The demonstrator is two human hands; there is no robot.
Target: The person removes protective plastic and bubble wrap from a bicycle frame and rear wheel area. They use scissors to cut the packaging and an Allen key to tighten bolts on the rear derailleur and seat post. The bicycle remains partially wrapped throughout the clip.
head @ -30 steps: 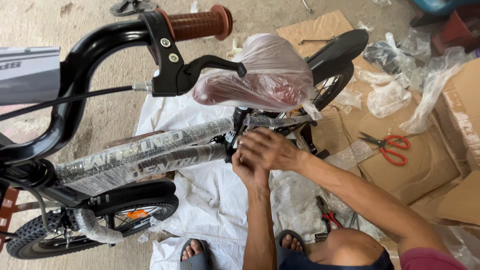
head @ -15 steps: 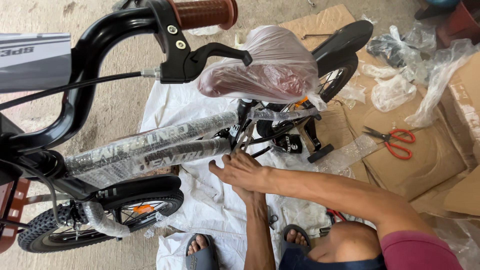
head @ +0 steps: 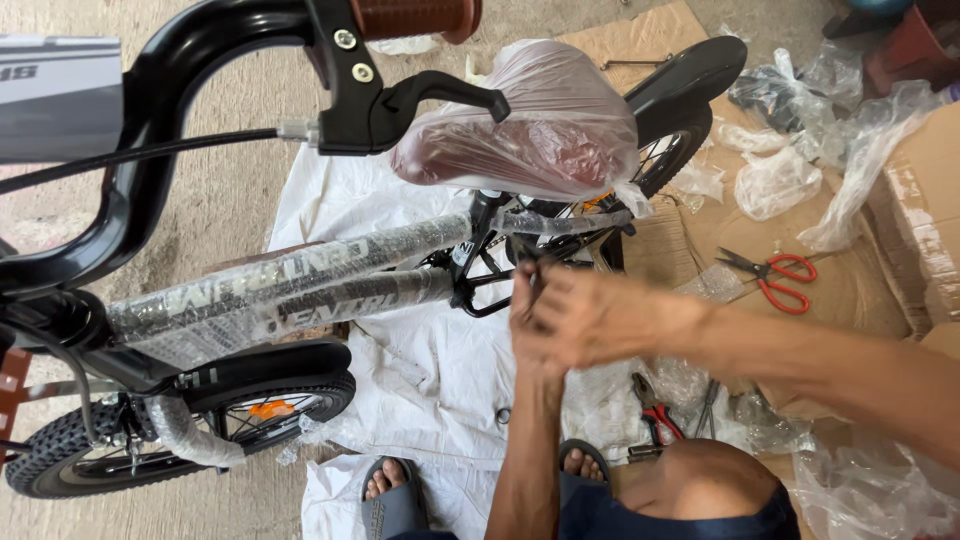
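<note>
A small black bicycle stands in front of me, its frame tubes [head: 300, 285] wrapped in clear plastic. Its saddle [head: 530, 130] is covered by a plastic bag. My right hand [head: 600, 315] reaches in from the right, just below the saddle. Its fingers pinch a small dark part [head: 530, 255] by the wrapped rear stays. My left hand [head: 528, 335] comes up from below and presses against the right one, mostly hidden by it. What it grips is unclear. The black brake lever [head: 430, 95] and brown handlebar grip [head: 410, 15] hang close to the camera.
The front wheel [head: 150, 440] is at lower left, the rear wheel [head: 670, 150] and its mudguard behind the saddle. Red-handled scissors [head: 775, 275] lie on flattened cardboard [head: 850, 290]. Red pliers [head: 655, 410] lie near my knee. A white sheet [head: 430, 370] lies under the bicycle, plastic scraps to the right.
Both hands have stayed together and lifted from the lower frame toward the rear stays under the saddle. The view has shifted closer to the bicycle.
</note>
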